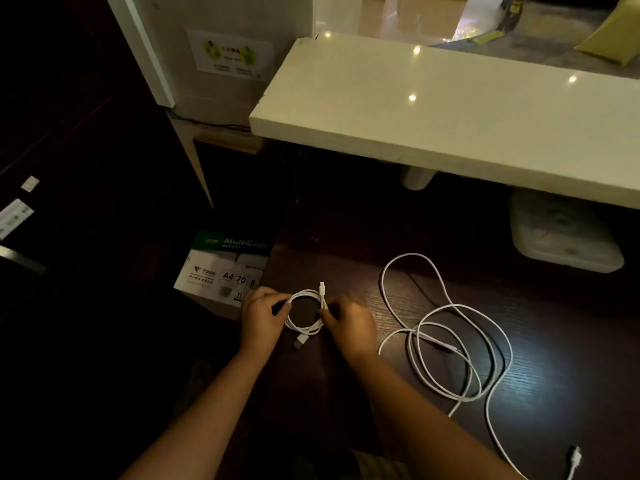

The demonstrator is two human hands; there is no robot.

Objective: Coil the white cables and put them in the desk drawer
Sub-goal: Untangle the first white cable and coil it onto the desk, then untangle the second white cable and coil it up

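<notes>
- Head view, containers: a paper box (225, 271) printed "MultiCopy" and "A4 70" stands on the floor just left of the desk edge; its top is shut and its contents cannot be seen. A pale plastic tub (564, 233) sits under the shelf at the right, lid on; what is in it cannot be told. No drawer shows in this view.
- Coil (306, 311): a small white cable wound into a neat ring, held between both hands just above the desk. One plug (322, 287) sticks up from the ring's top right; a USB plug (300, 341) hangs from its bottom.
- Left hand (261, 315) pinches the ring's left side, fingers closed on the strands.
- Right hand (349, 322) grips the ring's right side, thumb and fingers closed on the strands beneath the upright plug; it is slightly blurred.
- Loose cable (450, 337): a longer white cable lies in wide, overlapping loops on the desk, right of the right hand and apart from it. Its tail runs toward the bottom right, ending in a plug (575, 459) near the frame's edge.
- Desk (554, 386): dark wood grain, a bright patch of light on it at the right.
- Shelf (433, 109): a thick pale slab above and behind the desk, glossy, with small light spots reflected on it.
- Room: dim, dark floor at the left, a white panel bearing a label (230, 55) at the upper left.
</notes>
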